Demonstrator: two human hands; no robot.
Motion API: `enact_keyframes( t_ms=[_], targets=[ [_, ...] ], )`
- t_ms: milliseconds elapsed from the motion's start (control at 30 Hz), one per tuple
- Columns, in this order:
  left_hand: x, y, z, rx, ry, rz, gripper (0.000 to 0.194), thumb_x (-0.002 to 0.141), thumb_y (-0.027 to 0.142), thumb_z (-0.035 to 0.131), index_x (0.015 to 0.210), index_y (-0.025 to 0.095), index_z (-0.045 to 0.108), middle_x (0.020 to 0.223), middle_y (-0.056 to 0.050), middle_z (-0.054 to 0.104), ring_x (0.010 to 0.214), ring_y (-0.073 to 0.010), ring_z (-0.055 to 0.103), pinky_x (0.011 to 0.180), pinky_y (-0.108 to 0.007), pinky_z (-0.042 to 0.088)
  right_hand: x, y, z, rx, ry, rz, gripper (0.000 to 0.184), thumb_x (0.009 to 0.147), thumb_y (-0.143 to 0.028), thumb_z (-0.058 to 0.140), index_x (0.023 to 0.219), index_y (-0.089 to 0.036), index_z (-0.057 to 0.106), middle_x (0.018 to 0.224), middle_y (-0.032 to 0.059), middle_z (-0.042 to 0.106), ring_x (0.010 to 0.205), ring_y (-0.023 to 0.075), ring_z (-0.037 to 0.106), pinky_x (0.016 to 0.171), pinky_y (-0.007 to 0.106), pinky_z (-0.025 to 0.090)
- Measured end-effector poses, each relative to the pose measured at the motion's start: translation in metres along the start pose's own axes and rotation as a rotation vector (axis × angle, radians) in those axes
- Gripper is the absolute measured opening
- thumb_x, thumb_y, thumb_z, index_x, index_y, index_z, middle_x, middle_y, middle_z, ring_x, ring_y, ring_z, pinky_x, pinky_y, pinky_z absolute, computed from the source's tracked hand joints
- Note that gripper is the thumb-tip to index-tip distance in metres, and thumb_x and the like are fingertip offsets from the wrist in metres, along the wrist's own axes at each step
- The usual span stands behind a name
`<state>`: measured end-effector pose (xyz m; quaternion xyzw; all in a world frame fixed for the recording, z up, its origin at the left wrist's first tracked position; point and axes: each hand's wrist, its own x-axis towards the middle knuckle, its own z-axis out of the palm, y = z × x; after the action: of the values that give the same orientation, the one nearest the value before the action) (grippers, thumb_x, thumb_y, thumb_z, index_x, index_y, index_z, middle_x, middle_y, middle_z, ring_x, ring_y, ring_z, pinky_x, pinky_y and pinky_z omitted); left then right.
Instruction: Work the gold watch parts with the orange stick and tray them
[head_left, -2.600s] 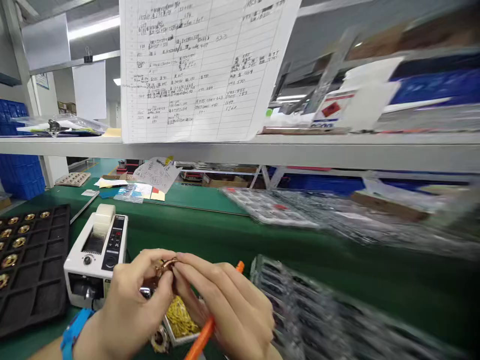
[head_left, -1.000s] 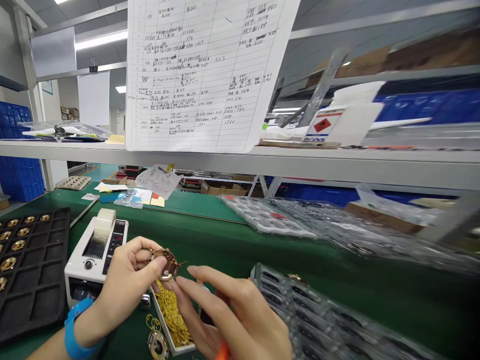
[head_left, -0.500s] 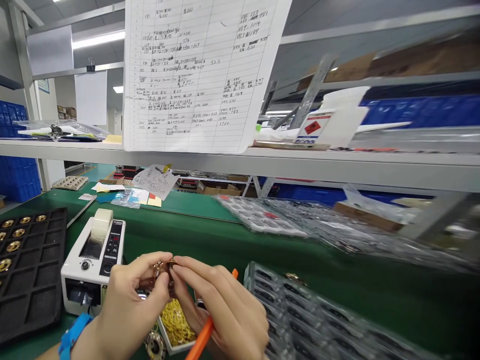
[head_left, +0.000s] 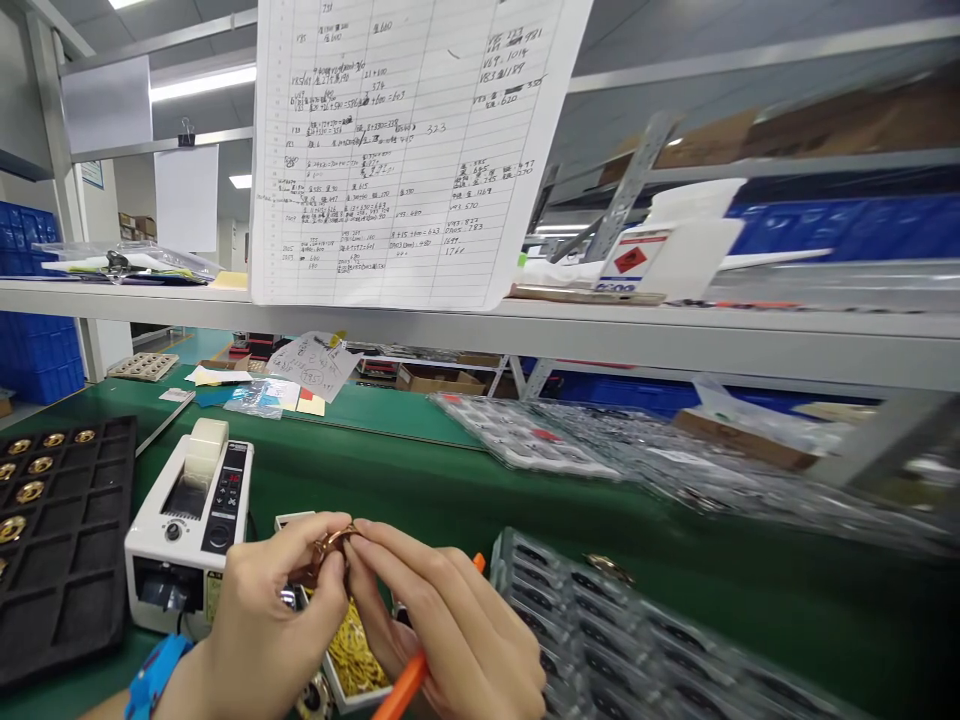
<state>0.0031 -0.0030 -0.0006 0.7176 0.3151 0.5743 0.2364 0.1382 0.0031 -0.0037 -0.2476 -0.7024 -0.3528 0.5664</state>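
Note:
Between my two hands is a small rose-gold metal piece, ring-like, which looks like a watch case (head_left: 335, 540). My left hand (head_left: 274, 610), with a blue band at the wrist, pinches it between thumb and fingers. From the other side, the fingertips of my right hand (head_left: 450, 625) close on its edge. An orange stick-like tool (head_left: 405, 685) runs through the right hand, its tip poking out above the knuckles. Below the hands stands a white box of yellow bands (head_left: 356, 655), partly covered. A gold round piece (head_left: 315, 697) lies beside that box.
To the left are a white tape dispenser (head_left: 191, 520) and a black compartment tray (head_left: 79, 560) with several gold rings. Clear plastic trays (head_left: 600, 625) with dark parts lie right, a gold piece (head_left: 609, 568) behind them. Handwritten paper (head_left: 405, 150) hangs from the shelf (head_left: 420, 325).
The rose-gold piece has turned and now shows its curved rim more edge-on. Both hands still grip it and sit slightly lower in view. The orange tool stays in my right hand.

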Motion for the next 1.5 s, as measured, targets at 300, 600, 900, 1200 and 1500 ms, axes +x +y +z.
enact_keyframes(
  t_ms=[300, 600, 900, 1200, 1500],
  targets=[
    [0.005, -0.004, -0.003, -0.035, -0.074, -0.145, 0.024, 0.086, 0.02, 0.049, 0.104, 0.013, 0.064, 0.075, -0.005, 0.069, 0.066, -0.0137, 0.066, 0.063, -0.02, 0.054, 0.0, -0.003, 0.005, 0.049, -0.015, 0.14, 0.01, 0.082, -0.002, 0.062, 0.087, -0.011, 0.061, 0.077, 0.0118, 0.069, 0.064, 0.0159, 0.063, 0.054, 0.026, 0.05],
    [0.019, -0.009, -0.01, -0.306, -0.078, -0.395, 0.013, 0.08, 0.026, 0.059, 0.078, 0.014, 0.057, 0.066, -0.001, 0.062, 0.062, -0.0117, 0.058, 0.056, -0.02, 0.045, 0.003, -0.003, 0.001, 0.182, -0.152, 0.213, 0.015, 0.084, -0.006, 0.054, 0.092, -0.017, 0.06, 0.082, 0.0068, 0.07, 0.066, 0.0152, 0.065, 0.056, 0.025, 0.052],
    [0.029, -0.01, -0.017, -0.588, -0.209, -0.482, 0.014, 0.068, 0.022, 0.068, 0.069, 0.013, 0.057, 0.062, 0.001, 0.059, 0.058, -0.0097, 0.057, 0.054, -0.019, 0.045, 0.008, 0.012, -0.011, 0.47, -0.284, 0.464, 0.018, 0.093, -0.014, 0.041, 0.096, -0.021, 0.058, 0.077, 0.0006, 0.063, 0.055, 0.0107, 0.058, 0.048, 0.02, 0.047],
    [0.028, -0.011, -0.017, -0.468, -0.269, -0.472, 0.012, 0.063, 0.02, 0.063, 0.065, 0.013, 0.054, 0.058, 0.003, 0.048, 0.052, -0.008, 0.043, 0.048, -0.019, 0.036, 0.01, 0.012, -0.006, 0.609, -0.373, 0.325, 0.021, 0.089, -0.003, 0.046, 0.096, -0.02, 0.056, 0.08, 0.0038, 0.061, 0.07, 0.013, 0.059, 0.056, 0.021, 0.048],
    [0.027, -0.017, -0.016, -0.408, -0.272, -0.484, 0.007, 0.062, 0.017, 0.058, 0.062, 0.014, 0.051, 0.055, 0.004, 0.045, 0.053, -0.0075, 0.036, 0.047, -0.019, 0.03, 0.001, 0.007, -0.003, 0.54, -0.589, 0.493, 0.022, 0.096, -0.018, 0.034, 0.075, -0.022, 0.042, 0.067, -0.0025, 0.049, 0.053, 0.011, 0.044, 0.049, 0.022, 0.034]
  ],
)
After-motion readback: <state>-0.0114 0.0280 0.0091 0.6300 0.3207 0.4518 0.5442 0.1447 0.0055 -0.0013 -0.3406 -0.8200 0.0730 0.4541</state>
